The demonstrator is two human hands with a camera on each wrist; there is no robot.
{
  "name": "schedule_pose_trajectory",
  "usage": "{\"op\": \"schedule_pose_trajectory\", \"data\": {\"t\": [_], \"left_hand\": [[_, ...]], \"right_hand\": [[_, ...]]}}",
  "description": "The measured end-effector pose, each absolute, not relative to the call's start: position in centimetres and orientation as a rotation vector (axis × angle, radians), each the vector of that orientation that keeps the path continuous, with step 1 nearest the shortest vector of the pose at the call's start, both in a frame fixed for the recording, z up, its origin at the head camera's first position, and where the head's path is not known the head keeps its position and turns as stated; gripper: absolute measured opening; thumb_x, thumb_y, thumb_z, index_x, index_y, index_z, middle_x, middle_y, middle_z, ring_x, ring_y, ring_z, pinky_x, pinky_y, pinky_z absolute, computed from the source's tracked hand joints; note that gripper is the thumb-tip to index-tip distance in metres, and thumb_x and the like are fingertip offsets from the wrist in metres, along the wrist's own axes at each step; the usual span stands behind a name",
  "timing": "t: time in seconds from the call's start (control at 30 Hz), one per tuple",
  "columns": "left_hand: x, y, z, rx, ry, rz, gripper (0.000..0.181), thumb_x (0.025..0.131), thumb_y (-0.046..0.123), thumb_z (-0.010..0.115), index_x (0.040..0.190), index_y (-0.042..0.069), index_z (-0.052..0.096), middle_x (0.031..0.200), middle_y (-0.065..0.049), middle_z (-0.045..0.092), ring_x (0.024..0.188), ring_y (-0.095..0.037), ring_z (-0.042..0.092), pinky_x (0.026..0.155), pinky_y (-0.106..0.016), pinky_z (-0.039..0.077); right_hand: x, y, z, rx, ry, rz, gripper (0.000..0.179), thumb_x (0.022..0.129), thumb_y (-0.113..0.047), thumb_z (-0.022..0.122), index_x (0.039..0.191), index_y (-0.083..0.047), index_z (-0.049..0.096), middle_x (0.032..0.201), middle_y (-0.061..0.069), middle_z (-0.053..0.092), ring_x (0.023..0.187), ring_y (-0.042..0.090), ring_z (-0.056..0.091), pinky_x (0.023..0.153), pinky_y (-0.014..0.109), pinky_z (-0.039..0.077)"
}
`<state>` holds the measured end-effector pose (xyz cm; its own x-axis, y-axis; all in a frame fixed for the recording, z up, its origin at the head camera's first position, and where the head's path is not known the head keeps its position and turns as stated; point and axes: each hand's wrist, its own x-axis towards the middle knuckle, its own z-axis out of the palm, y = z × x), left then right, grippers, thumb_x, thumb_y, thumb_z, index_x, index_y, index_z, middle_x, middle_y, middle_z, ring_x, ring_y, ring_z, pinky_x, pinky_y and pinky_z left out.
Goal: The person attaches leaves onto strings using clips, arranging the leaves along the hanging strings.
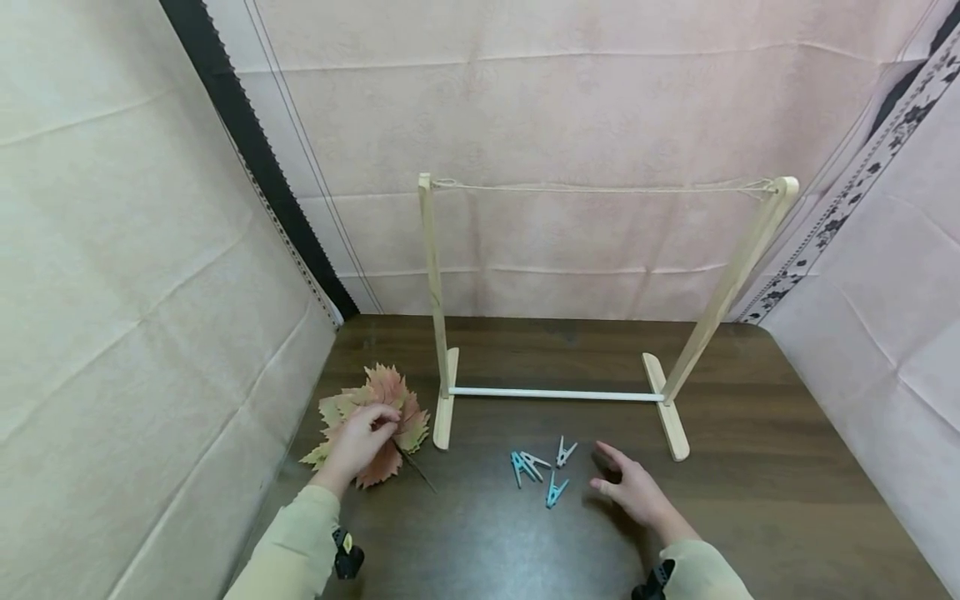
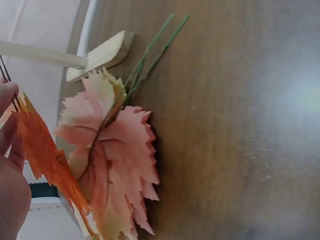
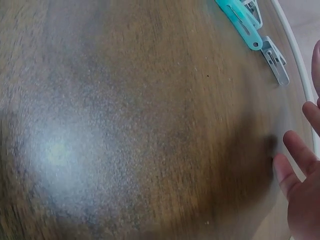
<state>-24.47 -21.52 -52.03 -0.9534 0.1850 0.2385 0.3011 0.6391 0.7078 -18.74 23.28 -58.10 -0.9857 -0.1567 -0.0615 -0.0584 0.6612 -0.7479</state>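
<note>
My left hand (image 1: 367,437) pinches the thin dark stems of an orange artificial leaf (image 2: 42,147) between thumb and fingers. Pink and yellow-green artificial leaves (image 2: 127,155) lie on the table under and beside that hand, their green stems pointing away from it in the left wrist view. To the right, my right hand (image 1: 637,492) hovers low with fingers spread and holds nothing. Several blue and white clothespins (image 1: 555,492) lie in a loose group just left of its fingertips.
Behind the hands stands a wooden frame with two posts (image 1: 435,283), flat feet (image 1: 666,408) and a white bottom bar (image 1: 555,393). A string (image 1: 585,189) runs between the post tops. Pale cloth walls (image 1: 555,108) surround the brown table (image 1: 480,542).
</note>
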Motion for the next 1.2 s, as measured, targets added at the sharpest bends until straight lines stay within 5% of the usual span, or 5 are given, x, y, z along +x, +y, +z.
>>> {"op": "schedule_pose_trajectory", "data": {"t": [0.7, 1.2], "left_hand": [[-25.5, -22.1, -47.1, -0.612, -2.674, -0.791, 0.014, 0.083, 0.006, 0.056, 0.094, 0.012, 0.062, 0.094, 0.0, 0.055, 0.091, -0.018, 0.049, 0.078, -0.036, 0.041], [-25.0, -21.7, -46.5, -0.485, -2.688, -0.835, 0.018, 0.085, 0.007, 0.053, 0.099, 0.015, 0.06, 0.097, 0.002, 0.054, 0.093, -0.017, 0.049, 0.078, -0.037, 0.041]], "right_hand": [[-19.4, 22.8, -58.5, -0.187, 2.749, -1.243, 0.062, 0.077, -0.027, 0.065, 0.13, -0.011, 0.038, 0.123, 0.011, 0.048, 0.106, 0.029, 0.048, 0.083, 0.043, 0.039], [-21.8, 21.4, -57.7, -0.323, 2.782, -1.14, 0.062, 0.075, -0.027, 0.067, 0.129, -0.013, 0.041, 0.123, 0.004, 0.048, 0.111, 0.024, 0.043, 0.089, 0.044, 0.033]]}}
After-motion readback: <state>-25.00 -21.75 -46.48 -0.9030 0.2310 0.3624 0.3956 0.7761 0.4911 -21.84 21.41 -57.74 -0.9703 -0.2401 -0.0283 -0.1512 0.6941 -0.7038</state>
